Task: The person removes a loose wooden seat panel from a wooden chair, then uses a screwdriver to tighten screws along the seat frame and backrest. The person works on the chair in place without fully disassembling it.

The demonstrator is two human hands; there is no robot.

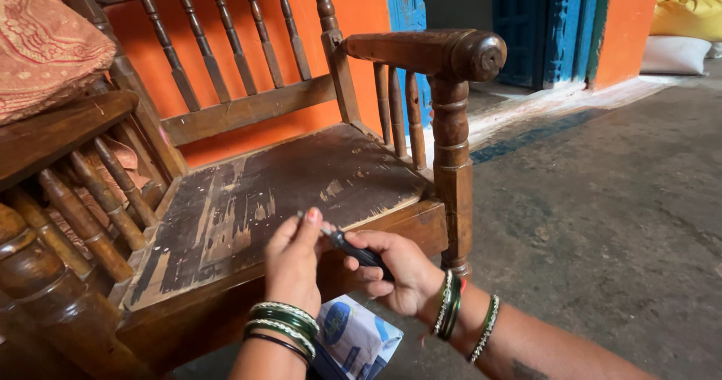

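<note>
**Hands on a small tool at the edge of a worn wooden chair**

Nearest the camera, a glossy blue-and-white printed packet (353, 340) lies below the wrists, its surface creased. Both wrists carry stacked bangles (284, 323), green, white and dark, some beaded.

Just above, the right hand (398, 267) is curled tight around the black handle of a small tool (353, 251), a slim rod-like thing with a pale metal tip. The left hand (293, 256) has its thumb and fingers pinched together on that tip, the painted thumbnail uppermost. The tool sits in the air between the two hands, just in front of the front edge of the chair seat (256, 199); what kind of tool it is cannot be told.

The seat is a flat board, its dark finish scraped and flaked so that pale bare wood shows in streaks. The armrest (429, 51) is thick and rounded, ending in a turned knob over a lathe-turned post. Slender turned spindles (218, 42) fill the back.

To the left, a reddish patterned cloth (41, 45) drapes over a second chair. Beyond lie a rough grey concrete floor (617, 199), an orange wall (353, 4), a blue door frame (560, 27) and a yellow sack (688, 8).
</note>
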